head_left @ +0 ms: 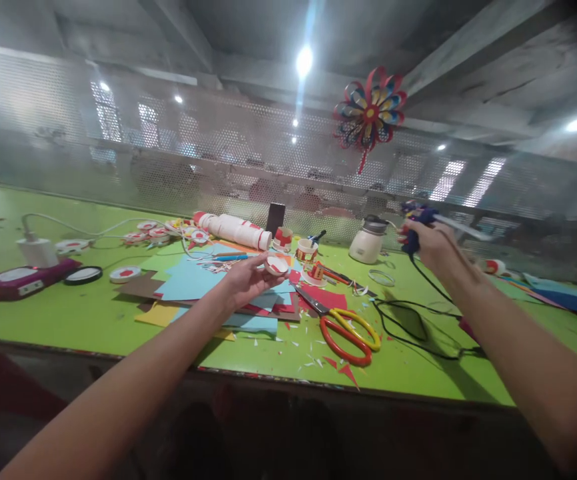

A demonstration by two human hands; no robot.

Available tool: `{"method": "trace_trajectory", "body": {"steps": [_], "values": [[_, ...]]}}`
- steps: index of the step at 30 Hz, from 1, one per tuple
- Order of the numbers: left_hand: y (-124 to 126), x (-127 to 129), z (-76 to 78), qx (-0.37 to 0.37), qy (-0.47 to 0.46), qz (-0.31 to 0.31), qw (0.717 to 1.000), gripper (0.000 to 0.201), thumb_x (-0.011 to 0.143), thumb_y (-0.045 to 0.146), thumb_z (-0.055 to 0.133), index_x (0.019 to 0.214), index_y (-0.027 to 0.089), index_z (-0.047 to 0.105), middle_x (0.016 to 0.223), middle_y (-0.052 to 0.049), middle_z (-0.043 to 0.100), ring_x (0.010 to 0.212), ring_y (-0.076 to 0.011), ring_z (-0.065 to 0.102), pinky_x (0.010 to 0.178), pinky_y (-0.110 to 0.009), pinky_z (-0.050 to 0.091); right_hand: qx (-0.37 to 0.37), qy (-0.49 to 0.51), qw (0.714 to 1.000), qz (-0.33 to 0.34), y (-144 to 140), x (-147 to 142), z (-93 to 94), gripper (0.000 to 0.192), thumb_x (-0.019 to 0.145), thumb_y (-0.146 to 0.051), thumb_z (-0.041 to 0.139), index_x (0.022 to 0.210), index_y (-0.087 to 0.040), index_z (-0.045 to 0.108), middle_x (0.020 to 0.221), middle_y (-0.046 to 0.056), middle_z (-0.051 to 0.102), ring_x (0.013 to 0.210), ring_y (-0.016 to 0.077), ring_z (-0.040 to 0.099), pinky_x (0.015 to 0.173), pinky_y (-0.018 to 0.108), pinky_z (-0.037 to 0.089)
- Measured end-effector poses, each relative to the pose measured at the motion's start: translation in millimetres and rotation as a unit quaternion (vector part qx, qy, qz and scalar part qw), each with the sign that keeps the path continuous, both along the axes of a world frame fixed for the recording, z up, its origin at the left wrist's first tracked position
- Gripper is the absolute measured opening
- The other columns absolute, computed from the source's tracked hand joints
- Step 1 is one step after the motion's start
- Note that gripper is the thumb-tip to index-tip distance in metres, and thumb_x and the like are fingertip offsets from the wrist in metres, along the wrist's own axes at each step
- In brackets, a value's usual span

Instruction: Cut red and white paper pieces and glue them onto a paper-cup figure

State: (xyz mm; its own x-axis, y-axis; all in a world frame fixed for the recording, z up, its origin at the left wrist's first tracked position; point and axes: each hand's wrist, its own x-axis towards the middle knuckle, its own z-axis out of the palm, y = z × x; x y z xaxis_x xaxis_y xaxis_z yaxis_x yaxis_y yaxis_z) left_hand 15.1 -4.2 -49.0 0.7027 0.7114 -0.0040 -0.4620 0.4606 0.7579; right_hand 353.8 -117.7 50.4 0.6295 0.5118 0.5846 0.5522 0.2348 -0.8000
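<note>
Counter (pixel 68 313): a long bright green surface that fills the lower half of the view, with a perforated metal screen (pixel 218 160) behind it.
Coloured paper sheets (pixel 193 280): a loose stack of blue, yellow, brown and red sheets at the middle of the counter, with small paper scraps scattered near it.
Paper flower (pixel 369 113): a red, blue and yellow rosette that hangs on the screen, up and to the right.
Scissors (pixel 343 327): orange and yellow handles, lying flat on the counter just right of the sheets.
Right hand (pixel 431 243): raised above the counter at the right, fingers closed around a dark glue gun (pixel 416 223); the gun's black cord (pixel 418 320) trails down and loops on the counter.
Left hand (pixel 248 277): held over the paper sheets, fingertips pinching a small white cup.
Small white cup (pixel 276 265): round, its open side towards the camera, gripped in the left hand above the sheets, well apart from the glue gun.
</note>
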Motion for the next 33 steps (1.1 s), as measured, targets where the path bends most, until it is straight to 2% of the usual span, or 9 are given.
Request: {"method": "trace_trajectory", "body": {"steps": [3, 4, 5, 8, 11, 16, 21, 26, 33], "values": [[2.2, -0.3, -1.7, -0.002, -0.002, 0.0, 1.0, 0.024, 0.085, 0.022, 0.049, 0.097, 0.003, 0.057, 0.09, -0.022, 0.066, 0.084, -0.0258, 0.066, 0.073, -0.032, 0.054, -0.045, 0.034, 0.988, 0.143, -2.3, -57.0, -18.0, 0.027, 0.076, -0.042, 0.058, 0.089, -0.018, 0.058, 0.074, 0.004, 0.062, 0.064, 0.0176, 0.062, 0.058, 0.034, 0.051], [2.7, -0.7, -1.8, -0.003, -0.002, 0.004, 1.0, 0.024, 0.085, 0.022, 0.049, 0.097, 0.003, 0.058, 0.09, -0.022, 0.066, 0.084, -0.0257, 0.065, 0.073, -0.032, 0.053, -0.061, 0.062, 0.968, 0.235, -3.9, -75.8, -24.8, 0.03, 0.075, -0.045, 0.06, 0.092, -0.021, 0.058, 0.081, 0.003, 0.065, 0.068, 0.0183, 0.064, 0.062, 0.034, 0.053], [3.2, -1.0, -1.8, -0.003, -0.001, 0.007, 1.0, 0.023, 0.085, 0.022, 0.049, 0.096, 0.003, 0.058, 0.089, -0.022, 0.066, 0.084, -0.0254, 0.065, 0.073, -0.032, 0.053, -0.082, 0.066, 0.955, 0.276, -5.4, -92.7, -31.1, 0.032, 0.073, -0.048, 0.062, 0.09, -0.021, 0.059, 0.082, 0.003, 0.066, 0.068, 0.019, 0.065, 0.062, 0.034, 0.053], [5.2, -1.9, -1.6, -0.002, -0.009, 0.022, 1.0, 0.022, 0.085, 0.022, 0.048, 0.093, 0.004, 0.058, 0.085, -0.021, 0.066, 0.082, -0.0244, 0.065, 0.07, -0.031, 0.052, -0.141, 0.039, 0.933, 0.33, -7.0, -127.2, -45.2, 0.032, 0.072, -0.05, 0.064, 0.079, -0.018, 0.065, 0.076, 0.006, 0.069, 0.065, 0.0196, 0.066, 0.059, 0.031, 0.052], [8.1, -1.6, -1.7, -0.005, -0.008, 0.045, 0.999, 0.018, 0.085, 0.021, 0.048, 0.089, 0.006, 0.057, 0.078, -0.017, 0.065, 0.075, -0.0223, 0.064, 0.063, -0.028, 0.05, -0.198, -0.057, 0.921, 0.331, -4.7, -138.6, -53.5, 0.038, 0.077, -0.054, 0.057, 0.078, -0.017, 0.067, 0.08, 0.008, 0.07, 0.068, 0.019, 0.067, 0.062, 0.029, 0.051], [9.7, 0.2, -1.7, -0.013, 0.009, 0.065, 0.998, 0.018, 0.087, 0.022, 0.045, 0.083, 0.009, 0.057, 0.072, -0.013, 0.063, 0.069, -0.0205, 0.064, 0.056, -0.026, 0.047, -0.229, -0.099, 0.917, 0.313, -3.3, -139.7, -65.4, 0.045, 0.08, -0.058, 0.05, 0.081, -0.017, 0.067, 0.084, 0.009, 0.07, 0.072, 0.0192, 0.066, 0.068, 0.03, 0.05], [8.8, 2.2, -4.3, -0.004, 0.052, 0.064, 0.997, 0.019, 0.085, 0.026, 0.05, 0.082, 0.009, 0.058, 0.071, -0.011, 0.062, 0.064, -0.0183, 0.063, 0.053, -0.024, 0.045, -0.222, -0.142, 0.919, 0.292, -7.5, -143.4, -72.0, 0.045, 0.079, -0.06, 0.049, 0.07, -0.019, 0.067, 0.075, 0.007, 0.07, 0.068, 0.0183, 0.063, 0.067, 0.03, 0.05], [8.0, 3.1, -8.7, 0.025, 0.085, 0.045, 0.995, 0.023, 0.083, 0.033, 0.055, 0.077, 0.011, 0.057, 0.066, -0.008, 0.06, 0.059, -0.0152, 0.06, 0.05, -0.022, 0.043, -0.209, -0.205, 0.915, 0.278, -4.5, -143.3, -79.7, 0.042, 0.082, -0.056, 0.047, 0.072, -0.019, 0.064, 0.07, 0.005, 0.066, 0.064, 0.0173, 0.058, 0.062, 0.03, 0.047], [4.8, 3.9, -9.9, 0.045, 0.108, 0.03, 0.993, 0.019, 0.085, 0.034, 0.052, 0.082, 0.015, 0.054, 0.067, -0.006, 0.061, 0.059, -0.0147, 0.06, 0.05, -0.022, 0.044, -0.237, -0.256, 0.898, 0.268, 0.4, -140.4, -87.5, 0.041, 0.087, -0.051, 0.041, 0.072, -0.018, 0.061, 0.065, 0.003, 0.063, 0.061, 0.0168, 0.057, 0.059, 0.029, 0.044]]}}
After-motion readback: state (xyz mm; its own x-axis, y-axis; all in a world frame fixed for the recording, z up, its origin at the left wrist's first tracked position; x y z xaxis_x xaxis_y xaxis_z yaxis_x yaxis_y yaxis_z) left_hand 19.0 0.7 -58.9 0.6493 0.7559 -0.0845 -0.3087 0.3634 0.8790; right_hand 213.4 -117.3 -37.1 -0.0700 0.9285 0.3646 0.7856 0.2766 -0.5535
